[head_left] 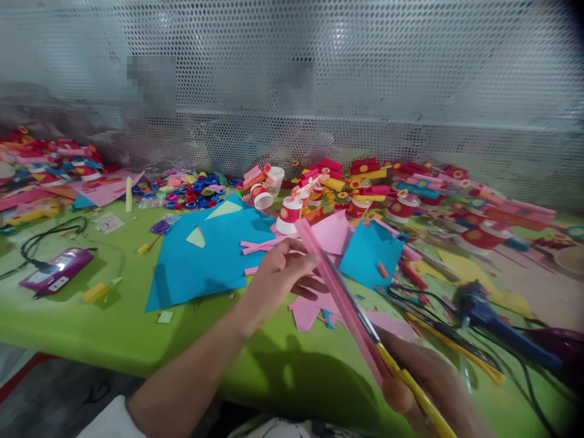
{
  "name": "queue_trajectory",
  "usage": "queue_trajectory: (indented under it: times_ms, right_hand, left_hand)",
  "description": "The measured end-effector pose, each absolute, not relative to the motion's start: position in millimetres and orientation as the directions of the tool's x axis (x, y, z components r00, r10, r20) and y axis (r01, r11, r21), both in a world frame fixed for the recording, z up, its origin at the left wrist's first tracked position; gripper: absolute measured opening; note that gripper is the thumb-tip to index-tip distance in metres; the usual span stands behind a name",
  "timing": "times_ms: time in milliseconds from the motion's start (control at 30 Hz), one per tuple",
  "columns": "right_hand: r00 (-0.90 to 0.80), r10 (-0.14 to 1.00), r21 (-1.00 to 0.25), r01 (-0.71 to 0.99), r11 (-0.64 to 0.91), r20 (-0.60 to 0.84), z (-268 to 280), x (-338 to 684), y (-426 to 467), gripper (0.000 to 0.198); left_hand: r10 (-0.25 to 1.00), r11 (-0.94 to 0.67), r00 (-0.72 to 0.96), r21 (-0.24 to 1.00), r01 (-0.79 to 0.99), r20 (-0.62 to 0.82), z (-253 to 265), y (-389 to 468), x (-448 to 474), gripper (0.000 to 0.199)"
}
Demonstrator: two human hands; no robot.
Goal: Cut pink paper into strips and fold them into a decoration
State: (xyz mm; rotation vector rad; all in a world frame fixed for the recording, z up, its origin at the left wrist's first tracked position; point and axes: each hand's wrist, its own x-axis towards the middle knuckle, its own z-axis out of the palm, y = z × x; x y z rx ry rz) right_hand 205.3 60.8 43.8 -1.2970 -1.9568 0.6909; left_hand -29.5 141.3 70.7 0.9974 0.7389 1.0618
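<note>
My right hand point(424, 371) is closed around the yellow handles of a pair of scissors point(365, 322), whose blades point up and away to the left. A long pink paper strip point(337, 295) runs along the blades, its lower end reaching the right thumb. My left hand point(287, 267) pinches the strip's edge near its upper part, thumb on top. Whether the blades are cutting the strip cannot be made out. Beneath the hands lie pink paper scraps point(305, 311). Narrow pink strips point(262, 245) rest on a large blue sheet point(205, 267) left of my left hand.
Red-and-white paper cups point(289, 216) with rolled paper pieces stand along the back. A blue glue gun point(502, 328) and its cables lie at right, near another yellow-handled tool point(474, 356). A purple power strip point(59, 269) sits at left. Behind rises a perforated metal panel point(292, 91).
</note>
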Motion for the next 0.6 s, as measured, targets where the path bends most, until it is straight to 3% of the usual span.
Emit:
queue_trajectory:
  times_ms: [200,367,600]
  right_hand:
    - [-0.268,0.925,-0.726,0.573,0.379,0.271,43,204,56,0.079]
    - [-0.281,0.931,-0.743,0.565,0.358,0.235,37,208,55,0.087]
    - [-0.234,0.928,-0.705,0.603,0.373,0.291,35,206,54,0.077]
  left_hand:
    - [0.979,0.057,0.203,0.947,-0.317,0.009,74,147,-35,0.035]
    - [0.981,0.075,0.195,0.943,-0.323,-0.011,73,149,-34,0.037]
    - [0.976,0.121,0.214,0.911,-0.395,-0.037,65,151,-32,0.036]
